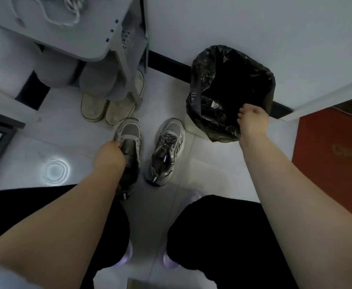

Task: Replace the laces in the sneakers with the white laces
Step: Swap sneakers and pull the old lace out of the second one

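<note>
Gripping one grey sneaker by its upper, the left hand curls tight round it on the pale tiled floor.
That sneaker shows bare eyelets. The other sneaker, just beside it, is laced in grey. The right hand hangs with its fingers curled at the edge of the black bin bag; whether it pinches anything cannot be told. White laces lie on the grey shelf above two slippers.
</note>
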Available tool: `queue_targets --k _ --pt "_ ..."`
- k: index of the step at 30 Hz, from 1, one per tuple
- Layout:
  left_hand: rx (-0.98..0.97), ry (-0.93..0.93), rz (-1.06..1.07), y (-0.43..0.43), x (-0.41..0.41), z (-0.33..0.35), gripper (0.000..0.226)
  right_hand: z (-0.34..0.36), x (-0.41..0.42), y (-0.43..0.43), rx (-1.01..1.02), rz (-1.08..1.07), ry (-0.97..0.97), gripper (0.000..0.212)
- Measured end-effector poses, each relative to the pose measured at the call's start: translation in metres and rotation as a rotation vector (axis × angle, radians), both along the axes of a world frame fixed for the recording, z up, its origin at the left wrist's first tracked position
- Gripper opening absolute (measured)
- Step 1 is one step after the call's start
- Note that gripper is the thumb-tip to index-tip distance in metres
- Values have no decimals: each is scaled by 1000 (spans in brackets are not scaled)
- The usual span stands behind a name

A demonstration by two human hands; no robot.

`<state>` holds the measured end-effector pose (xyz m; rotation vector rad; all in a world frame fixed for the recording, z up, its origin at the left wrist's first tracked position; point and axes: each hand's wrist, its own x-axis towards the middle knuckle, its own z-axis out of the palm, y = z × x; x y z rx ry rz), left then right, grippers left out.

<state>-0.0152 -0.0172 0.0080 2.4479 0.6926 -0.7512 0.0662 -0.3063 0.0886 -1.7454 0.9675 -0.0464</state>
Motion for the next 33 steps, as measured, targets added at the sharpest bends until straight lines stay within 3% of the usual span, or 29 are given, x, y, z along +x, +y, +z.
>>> queue_targets --k 2,4,7,9,11,13,17,21,24,29,33 --pt "-25 -8 51 0 4 -12 42 -10 -13 15 -201 34 -131 23" --pt "-77 -21 85 -3 7 -22 44 -29 -34 39 -276 235 -98 29" --pt "-161 -31 76 -9 7 -34 44 -77 -65 70 -194 697 262 20" --pt "-187 -24 62 -10 6 -40 45 -105 -80 82 -185 940 575 35" --pt "-199 -24 53 -10 7 -42 45 -119 -86 90 -184 1017 703 52" --pt "-210 6 26 -8 8 -43 47 -128 -82 97 -204 1006 706 53" --pt "-278 75 38 -1 0 -44 54 -130 -64 108 -340 1029 729 35" --pt "-233 110 -3 -7 -2 -25 62 -98 -59 107 -431 1110 724 32" --pt "-256 39 -33 -26 6 11 55 -56 -64 102 -436 1257 717 27" --pt "-446 25 -93 -43 5 107 21 37 -83 107 -556 1344 626 35" --pt "-284 -74 -235 -33 -23 179 46 97 -122 111 -637 1299 455 25"
